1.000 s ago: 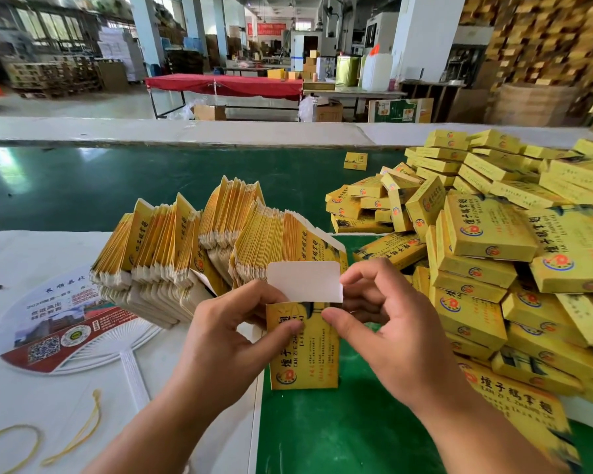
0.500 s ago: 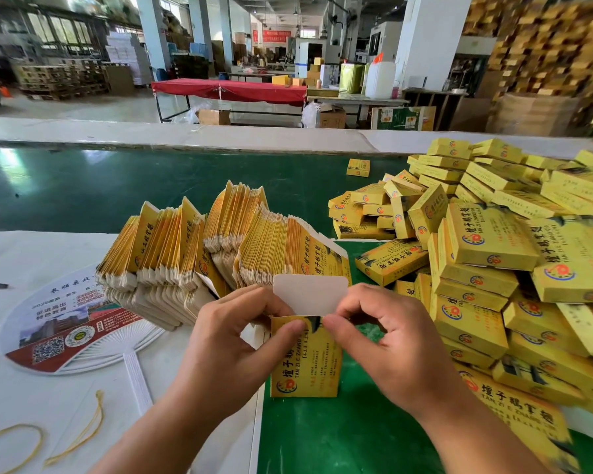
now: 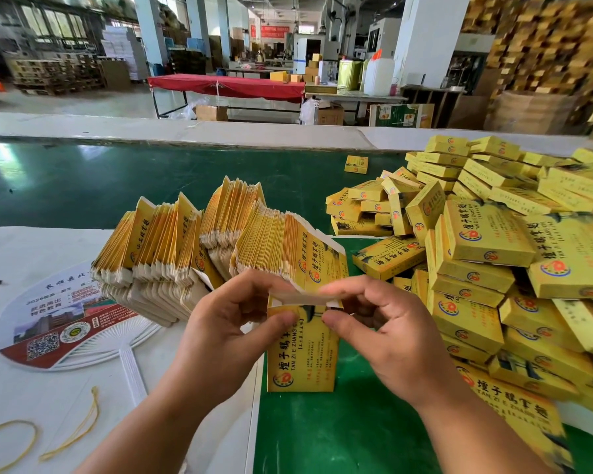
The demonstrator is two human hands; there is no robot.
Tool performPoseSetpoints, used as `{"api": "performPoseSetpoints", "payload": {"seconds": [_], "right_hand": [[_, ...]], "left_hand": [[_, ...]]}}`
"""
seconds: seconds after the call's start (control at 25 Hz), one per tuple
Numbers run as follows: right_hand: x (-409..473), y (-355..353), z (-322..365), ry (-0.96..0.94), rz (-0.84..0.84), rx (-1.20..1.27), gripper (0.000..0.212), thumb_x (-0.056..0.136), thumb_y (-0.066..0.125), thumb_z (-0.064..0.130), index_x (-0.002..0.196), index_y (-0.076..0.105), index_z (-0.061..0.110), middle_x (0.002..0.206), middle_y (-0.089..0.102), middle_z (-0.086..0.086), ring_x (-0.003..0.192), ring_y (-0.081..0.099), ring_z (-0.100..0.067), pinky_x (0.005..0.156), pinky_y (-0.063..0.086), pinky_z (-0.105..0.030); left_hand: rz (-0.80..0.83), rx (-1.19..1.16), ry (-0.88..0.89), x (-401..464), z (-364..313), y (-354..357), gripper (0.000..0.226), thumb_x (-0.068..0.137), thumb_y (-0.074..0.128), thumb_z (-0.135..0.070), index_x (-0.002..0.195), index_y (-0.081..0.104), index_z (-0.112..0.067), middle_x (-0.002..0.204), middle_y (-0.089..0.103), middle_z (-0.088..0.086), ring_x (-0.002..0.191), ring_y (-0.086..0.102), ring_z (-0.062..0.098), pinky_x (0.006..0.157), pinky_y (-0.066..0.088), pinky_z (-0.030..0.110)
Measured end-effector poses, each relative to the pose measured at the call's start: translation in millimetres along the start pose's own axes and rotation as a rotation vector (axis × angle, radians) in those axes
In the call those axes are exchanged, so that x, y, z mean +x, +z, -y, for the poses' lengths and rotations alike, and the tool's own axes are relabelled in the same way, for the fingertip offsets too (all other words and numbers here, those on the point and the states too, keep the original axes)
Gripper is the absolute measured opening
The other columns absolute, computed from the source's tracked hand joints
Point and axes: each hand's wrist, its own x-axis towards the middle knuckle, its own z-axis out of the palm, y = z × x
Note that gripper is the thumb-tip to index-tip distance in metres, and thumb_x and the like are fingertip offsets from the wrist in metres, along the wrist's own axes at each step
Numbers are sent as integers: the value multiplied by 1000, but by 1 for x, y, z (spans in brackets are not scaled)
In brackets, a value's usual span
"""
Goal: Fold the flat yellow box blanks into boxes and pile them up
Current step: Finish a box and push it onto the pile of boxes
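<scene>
A yellow box (image 3: 303,357) stands upright on its end in front of me, held between both hands. My left hand (image 3: 226,333) grips its upper left side with the thumb on the front face. My right hand (image 3: 387,333) pinches its upper right corner, fingers curled over the white top flap, which lies bent down over the opening. Behind it, a fanned stack of flat yellow blanks (image 3: 206,248) leans on the white table. A big heap of folded yellow boxes (image 3: 486,254) fills the right side.
A round printed hand fan (image 3: 59,323) lies at left on the white table top (image 3: 21,248). Yellow rubber bands (image 3: 72,432) lie near the front left. A green belt (image 3: 117,179) runs across behind, with one lone box (image 3: 356,164) on it.
The white top flap, upright a second ago, has been folded down over the box's open end. Both hands stayed on the box and shifted slightly up and closer together.
</scene>
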Motion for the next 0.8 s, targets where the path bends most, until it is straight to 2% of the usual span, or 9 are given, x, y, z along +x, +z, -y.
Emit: {"api": "performPoseSetpoints", "payload": {"seconds": [0.08,0.12,0.24,0.36,0.48,0.56,0.68,0.76,0.8], "right_hand": [[-1,0,1,12,5,1,20,83,73,25,102,74,32,90,74,8,80,70,-15,69,60,-32],[-2,0,2,12,4,2,19,81,73,27,100,74,31,94,75,7,84,71,-16,72,60,-32],[-3,1,5,6,-10,30,21,80,71,37,97,74,26,100,75,10,91,71,-12,74,58,-23],[-2,2,6,-3,-28,15,21,84,69,39,97,75,24,97,75,11,90,71,-11,72,58,-23],[-2,2,7,16,-35,-15,13,82,72,33,94,74,28,93,74,11,85,70,-11,71,58,-23],[-2,4,8,-12,-40,-56,11,82,71,29,92,73,30,91,72,11,82,69,-9,68,57,-21],[-2,9,7,-75,-103,-140,7,83,71,24,90,71,23,87,70,11,76,67,-7,63,56,-21],[-4,14,6,-87,-185,-156,6,83,71,22,86,70,17,81,69,10,69,66,-7,56,54,-20],[-5,17,6,-87,-232,-153,6,83,71,21,85,69,15,78,68,10,65,65,-6,54,53,-18]], "left_hand": [[-13,-1,-14,-1,-1,0,15,77,72,-29,92,72,-27,98,73,5,91,69,28,77,56,56],[-12,8,-11,-1,-1,-1,14,77,72,-29,91,72,-28,100,73,5,92,69,28,77,56,55],[21,35,17,-3,-2,-3,22,79,75,-37,96,71,-24,101,72,7,90,68,31,74,54,57],[-6,37,-4,-4,-3,-4,32,80,71,-52,95,71,-24,96,73,8,85,67,37,69,53,62],[-24,98,-16,-2,-2,-2,19,80,72,-42,93,71,-28,93,73,6,84,67,33,70,54,60],[-29,108,-30,-2,-3,-1,16,79,71,-37,92,70,-28,92,73,5,84,68,29,72,56,57],[-88,162,-34,-3,-4,4,20,79,73,-34,97,67,-31,91,72,1,84,68,24,73,57,49],[-176,286,-41,-8,-5,13,32,77,73,-38,107,63,-36,93,71,-11,86,68,14,72,58,35],[-191,369,-52,-11,-6,18,43,74,73,-46,113,59,-38,94,69,-17,87,67,7,70,57,27]]}}
